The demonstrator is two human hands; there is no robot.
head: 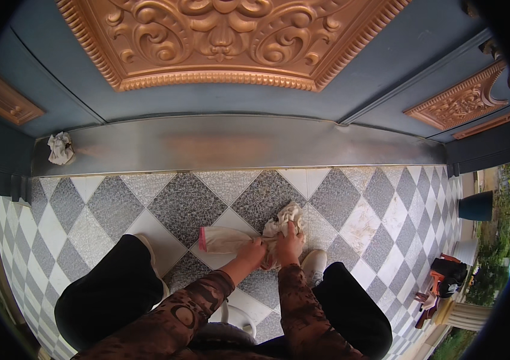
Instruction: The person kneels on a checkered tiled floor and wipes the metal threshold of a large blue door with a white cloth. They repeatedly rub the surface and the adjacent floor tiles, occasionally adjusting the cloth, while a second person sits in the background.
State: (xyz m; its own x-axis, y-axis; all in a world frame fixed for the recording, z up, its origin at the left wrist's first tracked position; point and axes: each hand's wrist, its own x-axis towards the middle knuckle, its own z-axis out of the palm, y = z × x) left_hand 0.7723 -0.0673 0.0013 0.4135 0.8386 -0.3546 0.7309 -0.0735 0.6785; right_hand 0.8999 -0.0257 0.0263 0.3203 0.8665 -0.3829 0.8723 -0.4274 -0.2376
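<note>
Both hands grip one cream cloth point(228, 239) low over the tiled floor, between my knees. My left hand point(252, 253) is closed around its middle, and a flat length ending in a pink edge extends to the left. A bunched part of the same cloth is in my right hand point(290, 243), its fingers pressed into the folds. Crumpled fabric sticks out beyond those fingers. The right hand's lower fingers are partly hidden by the cloth.
A metal threshold point(219, 146) runs below the blue-grey door with its embossed copper-coloured panel point(219, 42). At its left end lies a crumpled white cloth point(61, 148). Grey and white checkered tiles point(115, 202) cover the floor. A dark teal planter point(475, 207) stands at the right.
</note>
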